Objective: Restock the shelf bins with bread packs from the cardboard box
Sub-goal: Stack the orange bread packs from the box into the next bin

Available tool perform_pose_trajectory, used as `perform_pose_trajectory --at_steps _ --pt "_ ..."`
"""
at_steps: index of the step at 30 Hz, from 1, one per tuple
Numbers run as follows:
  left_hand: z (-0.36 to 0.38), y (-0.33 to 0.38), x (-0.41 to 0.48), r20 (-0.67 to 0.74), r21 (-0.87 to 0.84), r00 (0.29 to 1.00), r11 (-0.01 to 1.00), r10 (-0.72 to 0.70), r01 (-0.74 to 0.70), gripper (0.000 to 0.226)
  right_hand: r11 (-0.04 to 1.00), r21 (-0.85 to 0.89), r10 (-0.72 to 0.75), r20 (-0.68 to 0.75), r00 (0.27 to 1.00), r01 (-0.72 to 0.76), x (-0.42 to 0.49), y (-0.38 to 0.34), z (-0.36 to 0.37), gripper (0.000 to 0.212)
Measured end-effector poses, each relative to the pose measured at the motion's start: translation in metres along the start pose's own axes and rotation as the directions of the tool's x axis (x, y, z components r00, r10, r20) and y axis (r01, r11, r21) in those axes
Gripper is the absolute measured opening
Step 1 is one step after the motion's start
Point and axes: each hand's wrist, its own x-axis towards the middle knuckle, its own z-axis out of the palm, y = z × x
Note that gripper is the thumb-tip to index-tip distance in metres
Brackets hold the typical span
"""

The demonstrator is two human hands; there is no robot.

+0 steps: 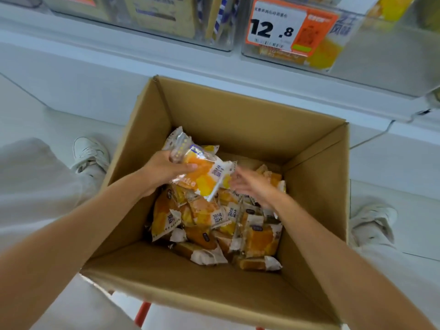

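Cardboard box (238, 110) open, bread in my left hand (166, 171)

My left hand's fingers curl round a small bundle of orange-and-white bread packs (204, 177), held above the pile of packs (214, 225) in the box. At 3 o'clock of the bundle, my right hand (252, 186) reaches its edge. That hand is blurred, so I cannot tell whether its fingers pinch anything. At 12 o'clock sit the clear shelf bins (381, 63), one bearing a price tag (273, 27) reading 12.8.
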Motion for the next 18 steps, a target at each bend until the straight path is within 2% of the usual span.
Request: perform_pose_trajectory --at_steps 3,7,10,13,16,18 --pt "-0.012 0.0 -0.006 -0.027 -0.083 0.999 0.995 0.046 -0.048 0.032 0.933 -0.335 0.135 -0.01 0.991 -0.131 0.015 0.04 0.03 0.048" --pt "-0.017 -0.007 -0.005 -0.032 -0.076 0.999 0.996 0.041 -0.044 0.032 0.892 -0.442 0.104 -0.011 0.994 -0.098 0.033 0.058 0.063 0.02" --pt "-0.013 -0.011 -0.004 -0.061 -0.124 0.997 0.991 0.044 -0.051 0.035 0.895 -0.446 0.012 -0.008 1.0 -0.015 0.032 0.052 0.068 0.033" --pt "-0.01 -0.006 -0.005 -0.128 -0.095 0.985 0.987 0.118 -0.13 0.022 0.901 -0.425 -0.075 0.042 0.996 0.086 0.013 0.025 0.051 0.037" --pt "-0.006 0.006 -0.009 -0.185 0.014 0.958 0.976 0.218 -0.219 0.014 0.806 -0.552 -0.224 0.054 0.973 0.216 -0.018 -0.014 0.015 0.03" --pt "0.001 0.018 -0.015 -0.16 0.082 0.947 0.96 0.278 -0.268 0.012 0.737 -0.609 -0.326 0.06 0.944 0.293 -0.045 -0.043 -0.006 0.029"
